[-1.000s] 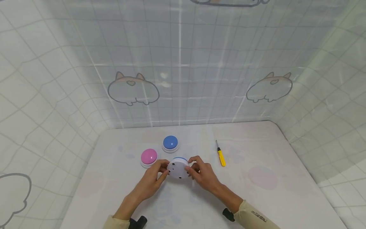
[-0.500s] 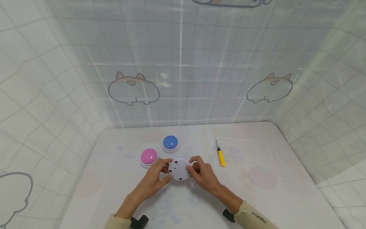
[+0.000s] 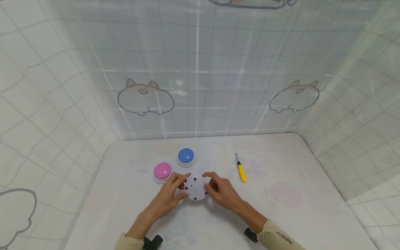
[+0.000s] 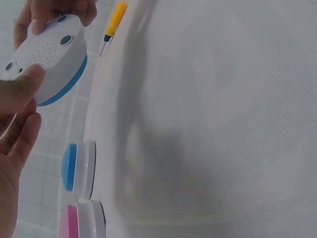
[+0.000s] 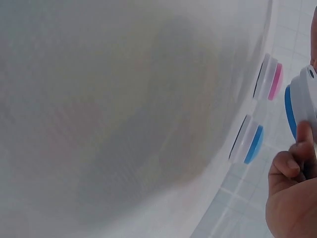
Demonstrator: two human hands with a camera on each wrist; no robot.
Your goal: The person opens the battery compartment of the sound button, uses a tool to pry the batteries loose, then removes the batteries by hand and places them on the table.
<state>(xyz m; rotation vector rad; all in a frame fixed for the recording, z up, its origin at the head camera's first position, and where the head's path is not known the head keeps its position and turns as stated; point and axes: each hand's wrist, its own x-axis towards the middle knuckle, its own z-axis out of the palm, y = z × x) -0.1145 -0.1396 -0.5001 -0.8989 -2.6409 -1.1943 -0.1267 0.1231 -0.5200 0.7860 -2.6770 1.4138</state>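
Both hands hold a round white push button with a blue top, raised off the table. Its underside faces up towards the head camera and shows small speaker holes and several dark round spots. My left hand grips the left side; in the left wrist view its thumb presses the underside of the button. My right hand pinches the opposite side, its thumb on the underside near the rim. In the right wrist view, the blue top of the button points away from that thumb side, with the right hand below.
On the white table stand a blue-topped button and a pink-topped button, beyond the left hand. A screwdriver with a yellow handle lies to the right. Grid-patterned sheeting encloses the back and sides.
The held button has tilted so its underside faces the head camera more fully, and its blue edge has gone from that view. The right index finger has shifted slightly along the rim.
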